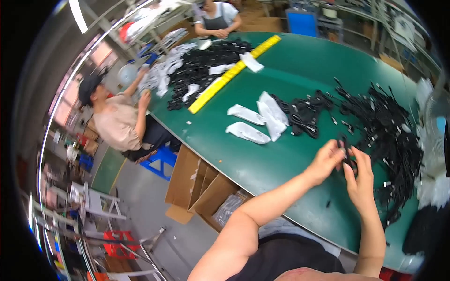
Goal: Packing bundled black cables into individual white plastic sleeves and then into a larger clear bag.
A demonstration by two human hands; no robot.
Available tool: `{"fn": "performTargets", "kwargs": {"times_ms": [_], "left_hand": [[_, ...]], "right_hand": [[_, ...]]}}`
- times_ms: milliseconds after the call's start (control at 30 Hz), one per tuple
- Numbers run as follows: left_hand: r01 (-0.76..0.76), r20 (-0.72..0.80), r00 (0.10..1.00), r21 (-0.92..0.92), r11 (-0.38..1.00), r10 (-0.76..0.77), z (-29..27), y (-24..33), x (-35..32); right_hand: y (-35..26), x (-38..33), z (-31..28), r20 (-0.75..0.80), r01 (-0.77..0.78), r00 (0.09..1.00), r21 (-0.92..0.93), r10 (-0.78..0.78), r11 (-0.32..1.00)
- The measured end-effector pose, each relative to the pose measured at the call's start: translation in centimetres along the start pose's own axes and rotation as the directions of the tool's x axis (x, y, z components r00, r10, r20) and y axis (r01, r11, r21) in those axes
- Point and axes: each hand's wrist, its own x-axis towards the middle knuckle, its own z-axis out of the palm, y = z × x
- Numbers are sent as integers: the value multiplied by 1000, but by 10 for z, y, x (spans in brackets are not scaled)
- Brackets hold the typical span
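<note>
A coiled black cable (347,154) is held up between my two hands over the green table. My left hand (326,160) pinches it from the left side. On its right side my right hand (360,177) has fingers and thumb closed on the same cable. Just beyond my hands lies a small pile of bundled black cables (307,112). To the right spreads a large heap of loose black cables (384,126) with pale plugs. White paper sleeves (272,117) rest left of the bundles.
A yellow strip (234,74) crosses the green table (206,136), with a big black cable heap (201,65) behind it. One co-worker (117,117) sits at the left edge, another person (216,21) at the far side. Open cardboard boxes (206,187) stand below the near edge.
</note>
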Motion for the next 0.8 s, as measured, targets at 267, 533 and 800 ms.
{"fn": "performTargets", "kwargs": {"times_ms": [267,533,800], "left_hand": [[75,-42,995,-273,959,-90,-7,17,3],[40,-34,998,-241,970,-49,-6,3,3],[177,104,983,-336,925,-151,-8,7,1]], "right_hand": [[14,16,-3,-24,18,1000,-30,-19,999],[22,7,-13,-24,86,995,-196,-92,977],[28,11,-13,-84,218,962,-337,-260,916]]}}
